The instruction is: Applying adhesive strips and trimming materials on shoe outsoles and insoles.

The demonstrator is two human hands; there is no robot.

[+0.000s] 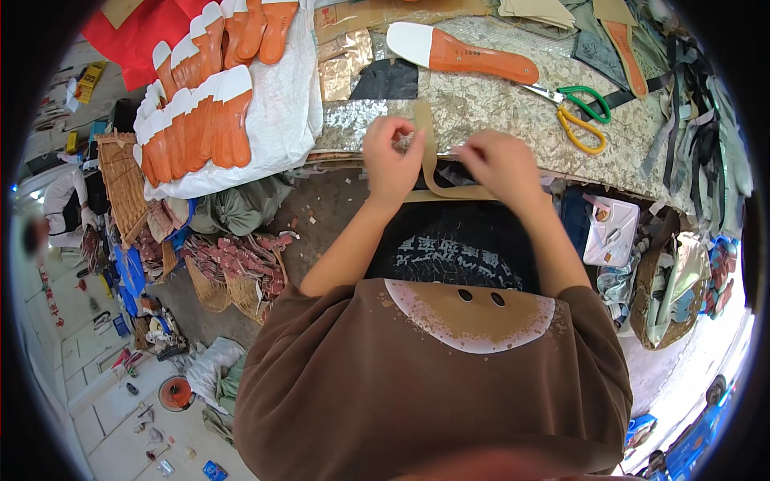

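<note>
tabletop [491, 108]: tan strip [429, 148] points away

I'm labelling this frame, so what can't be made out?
Head view:
Right hand: anything held, hidden by its curled fingers.
Tan strip: lower end, lost at the right wrist.
Tan sheets: far parts, cut off by upper edge.
Person at far left: too small and blurred for detail.

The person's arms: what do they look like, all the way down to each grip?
The left grip and right grip wear no gloves. The forearms are bare, with no watch or bracelet showing. Loose, plain brown sleeves end around the elbows.
</note>
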